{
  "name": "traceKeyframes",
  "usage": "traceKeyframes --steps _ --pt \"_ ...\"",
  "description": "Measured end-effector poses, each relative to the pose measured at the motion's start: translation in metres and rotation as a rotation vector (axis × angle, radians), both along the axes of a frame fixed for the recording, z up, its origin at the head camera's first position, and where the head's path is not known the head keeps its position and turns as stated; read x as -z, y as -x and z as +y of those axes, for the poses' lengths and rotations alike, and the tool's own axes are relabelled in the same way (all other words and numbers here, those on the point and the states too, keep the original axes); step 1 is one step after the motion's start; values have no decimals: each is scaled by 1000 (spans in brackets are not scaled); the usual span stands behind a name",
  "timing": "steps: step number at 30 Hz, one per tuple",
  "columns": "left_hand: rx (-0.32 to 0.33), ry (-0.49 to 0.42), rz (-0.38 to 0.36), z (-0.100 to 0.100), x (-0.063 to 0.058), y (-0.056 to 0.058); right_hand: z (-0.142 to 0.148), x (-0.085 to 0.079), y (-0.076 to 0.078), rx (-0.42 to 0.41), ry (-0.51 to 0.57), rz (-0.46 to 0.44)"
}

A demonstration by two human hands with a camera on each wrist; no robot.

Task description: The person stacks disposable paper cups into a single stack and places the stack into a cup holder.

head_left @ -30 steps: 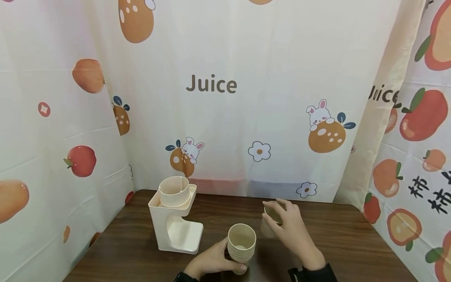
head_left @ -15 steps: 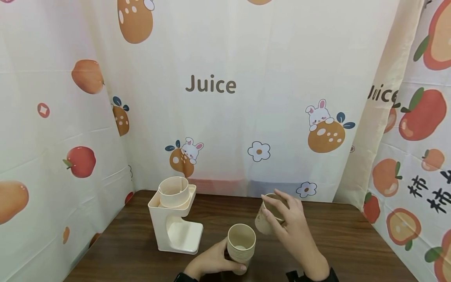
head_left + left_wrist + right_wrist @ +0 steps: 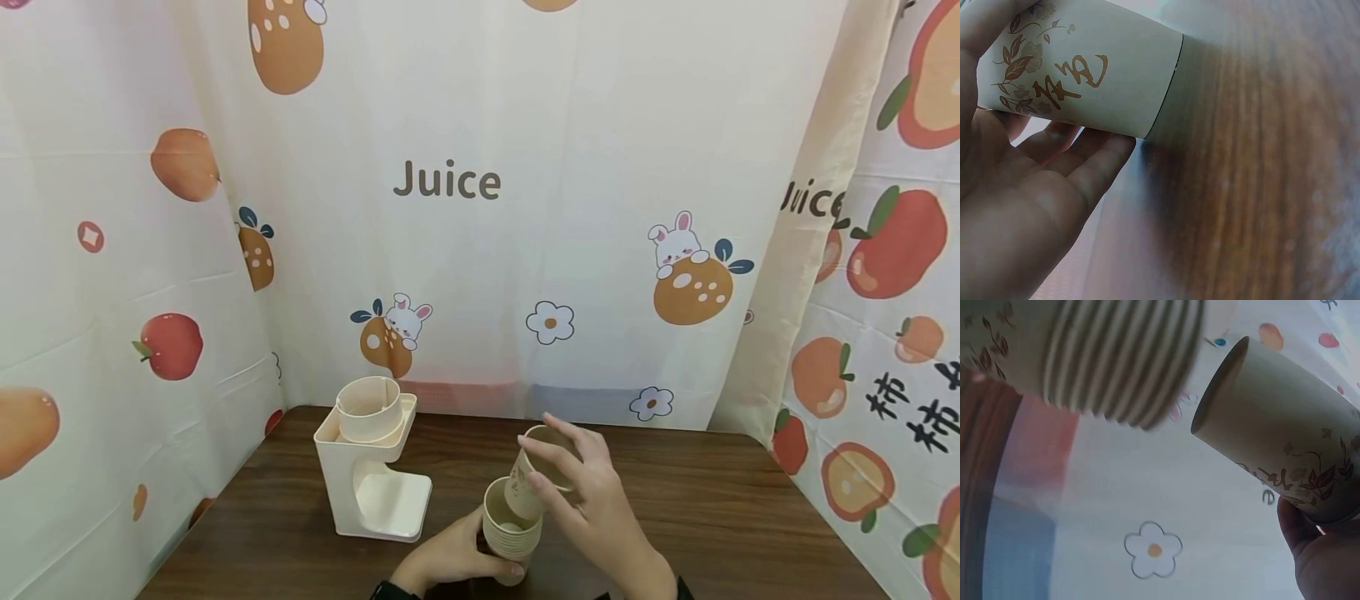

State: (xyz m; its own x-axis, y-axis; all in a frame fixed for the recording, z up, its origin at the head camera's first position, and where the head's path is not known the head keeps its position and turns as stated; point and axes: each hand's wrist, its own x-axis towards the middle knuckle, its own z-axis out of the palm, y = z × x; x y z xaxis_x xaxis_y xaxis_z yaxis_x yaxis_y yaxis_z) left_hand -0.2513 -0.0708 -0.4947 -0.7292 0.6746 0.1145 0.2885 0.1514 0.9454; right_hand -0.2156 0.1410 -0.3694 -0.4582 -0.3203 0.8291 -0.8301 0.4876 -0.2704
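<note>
A stack of nested beige paper cups stands near the front of the table, with my left hand gripping it low down. In the left wrist view, the bottom cup shows brown leaf prints and characters, the left fingers curled round it. My right hand holds a single paper cup near its rim. That cup is tilted, its bottom overlapping the stack's mouth in the head view. In the right wrist view the single cup appears beside the ribbed rims of the stack.
A cream C-shaped stand with a round cylinder on top stands left of the stack. Under both is a dark wood table. Fruit-print curtains hang behind and at both sides.
My right hand has carried the single cup leftward, from right of the stack to over its mouth, tilting it. My left hand and the stack have stayed in place.
</note>
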Motion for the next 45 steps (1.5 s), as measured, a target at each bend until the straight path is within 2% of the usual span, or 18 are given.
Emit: traceKeyframes --steps 5,18,30,39,42,45 --pt "24 -18 -2 0 1 1 -9 5 0 -47 -31 -1" --pt "27 -34 -47 0 1 0 -17 19 7 -63 -131 -7" --pt "61 -62 -36 0 1 -1 -15 42 14 -111 -344 -175" --pt "53 -50 -35 -1 -1 -2 -14 45 15 -111 -356 -184" --pt "39 -38 -41 -1 -1 -2 -12 44 16 -122 -368 -238" --pt "16 -23 -33 -1 -1 -2 -6 42 18 -129 -376 -332"
